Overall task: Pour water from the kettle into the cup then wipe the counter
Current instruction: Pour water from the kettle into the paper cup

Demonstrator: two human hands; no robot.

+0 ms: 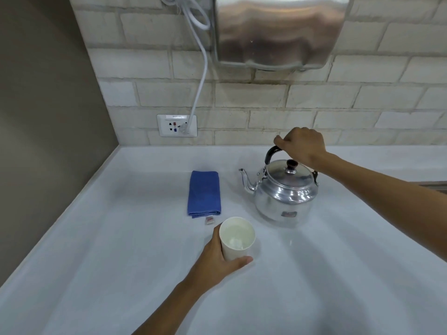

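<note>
A shiny metal kettle (283, 189) with a black handle stands upright on the white counter (121, 238), its spout pointing left. My right hand (302, 145) is closed around the top of its handle. A white cup (235, 240) holding water stands on the counter in front of the kettle, and my left hand (217, 259) wraps around its left and near side. A folded blue cloth (204, 194) lies flat to the left of the kettle, just behind the cup.
A brick-tiled wall runs along the back with a power socket (177, 125) and a white cable (202, 76) plugged into it. A steel hand dryer (278, 30) hangs on the wall above the kettle. A grey side wall (43, 105) borders the counter on the left.
</note>
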